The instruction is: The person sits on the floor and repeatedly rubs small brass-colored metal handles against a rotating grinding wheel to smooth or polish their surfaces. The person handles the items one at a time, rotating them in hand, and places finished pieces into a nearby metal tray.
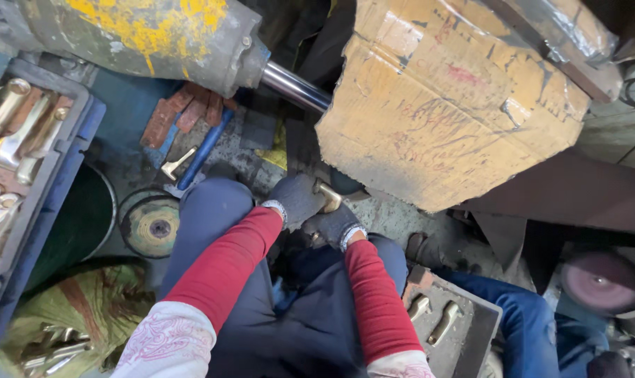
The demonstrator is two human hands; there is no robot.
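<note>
My left hand [294, 199] and my right hand [335, 225] both wear dark grey gloves and meet just past my knees. Together they grip one small brass fitting [328, 195], whose golden end sticks out above the fingers. The piece sits close under the worn cardboard cover [436, 105] of a machine. My red sleeves run down from the lower edge of the view. The fingers hide most of the brass piece.
A grey tray of brass fittings [12, 133] stands at the left, above a blue crate. A grinding disc [152, 226] and a blue-handled tool [199, 152] lie on the floor. More brass parts sit in a tray [440, 318] at lower right. A round wheel [597, 280] is at far right. Another person's leg in blue jeans [520, 322] is near it.
</note>
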